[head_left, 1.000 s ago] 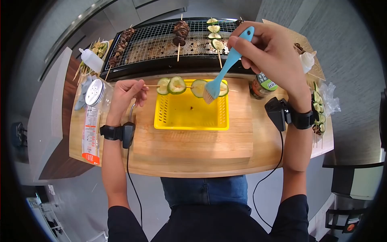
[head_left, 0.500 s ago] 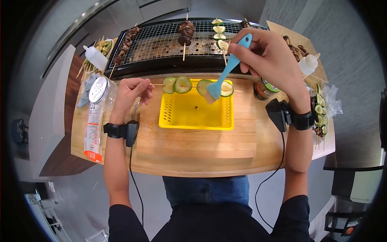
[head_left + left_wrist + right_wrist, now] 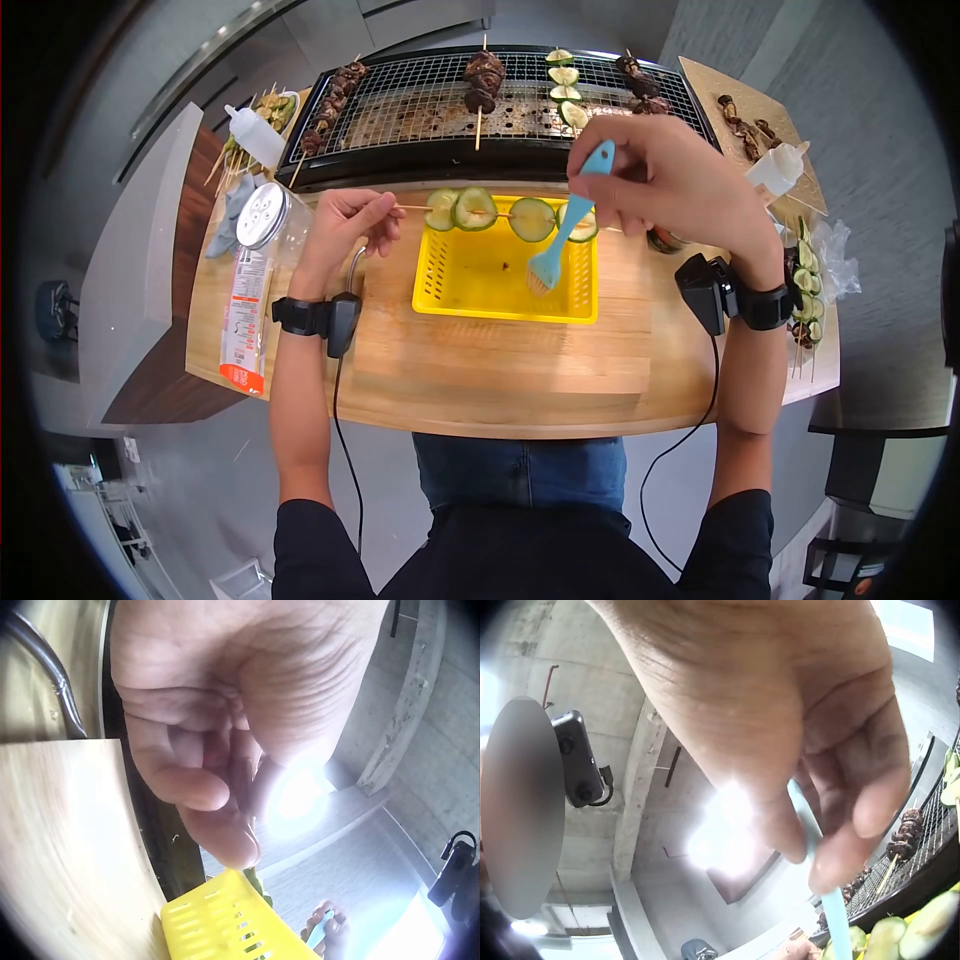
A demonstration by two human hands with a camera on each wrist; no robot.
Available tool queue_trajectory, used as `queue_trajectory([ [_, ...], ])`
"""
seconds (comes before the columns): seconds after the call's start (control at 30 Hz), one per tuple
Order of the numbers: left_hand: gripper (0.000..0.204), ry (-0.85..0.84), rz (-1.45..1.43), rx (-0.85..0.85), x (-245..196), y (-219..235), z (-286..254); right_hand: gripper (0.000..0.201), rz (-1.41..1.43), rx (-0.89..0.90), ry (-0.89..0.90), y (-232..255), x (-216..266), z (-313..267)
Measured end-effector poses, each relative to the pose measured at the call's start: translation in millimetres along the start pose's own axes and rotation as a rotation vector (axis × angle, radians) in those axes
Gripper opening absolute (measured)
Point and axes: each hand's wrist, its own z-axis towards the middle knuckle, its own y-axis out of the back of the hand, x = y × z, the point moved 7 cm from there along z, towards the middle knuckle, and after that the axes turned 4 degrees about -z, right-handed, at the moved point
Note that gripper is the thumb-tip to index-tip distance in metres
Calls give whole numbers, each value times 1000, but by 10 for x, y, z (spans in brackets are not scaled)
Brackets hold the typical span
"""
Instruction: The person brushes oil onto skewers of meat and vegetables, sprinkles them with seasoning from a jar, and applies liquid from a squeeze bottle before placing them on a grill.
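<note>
My left hand [image 3: 350,228] pinches the left end of a wooden skewer threaded with several green-rimmed cucumber slices [image 3: 475,209]. The skewer lies level above the far side of a yellow plastic basket [image 3: 505,318]. My right hand [image 3: 675,185] grips a light-blue basting brush [image 3: 577,213] near the top of its handle. Bristles down, the brush slants across the skewer near its right end, its head over the basket. Fingers of the right hand are close by the skewer's bare right tip. In the right wrist view the blue handle [image 3: 832,911] runs between thumb and fingers.
Behind the basket stands a grill [image 3: 400,120] bearing dark meat skewers [image 3: 486,80] and a cucumber skewer [image 3: 564,92]. At left are a shaker jar [image 3: 265,215], a squeeze bottle [image 3: 256,135] and a packet [image 3: 243,325]. Further cucumber skewers [image 3: 806,275] lie at right beside another bottle [image 3: 778,172].
The brush has moved down and toward me, from a cucumber slice to below the skewer, with my right hand lowered. My left hand still holds the skewer. The head view has shifted slightly.
</note>
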Motion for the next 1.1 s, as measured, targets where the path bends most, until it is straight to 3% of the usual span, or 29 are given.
queue_trajectory([
  [0.17,30,2,-25,12,-33,-19,-5,21,-75,104,-66,-71,-103,6],
  [0.23,31,-67,-95,-18,-83,-4,26,24,-144,92,-135,-40,-178,-12],
  [0.33,38,-109,-26,-34,-137,36,31,26,-214,101,-137,-18,-249,-28],
  [0.47,33,-226,36,-105,-291,12,14,25,-348,64,-102,11,-320,-52],
  [0.57,26,-256,127,-188,-415,29,-44,23,-473,34,-116,52,-294,-106],
  [0.7,17,-422,497,-332,-691,188,-293,23,-331,102,-257,15,-259,-172],
  [0.77,26,-471,764,-596,-790,502,-540,23,-280,124,-276,-16,-292,-182],
  [0.8,26,-467,771,-599,-793,573,-616,23,-302,113,-251,-16,-299,-178],
  [0.87,54,-438,1017,-822,-851,718,-817,22,-318,106,-230,-31,-302,-178],
  [0.9,54,-437,1018,-819,-804,777,-840,22,-326,128,-241,-29,-302,-167],
  [0.97,88,-300,712,-805,-506,1019,-834,22,-329,149,-255,-29,-318,-167],
  [1.1,104,-199,576,-680,-229,1128,-756,21,-321,101,-170,-23,-285,-205],
])
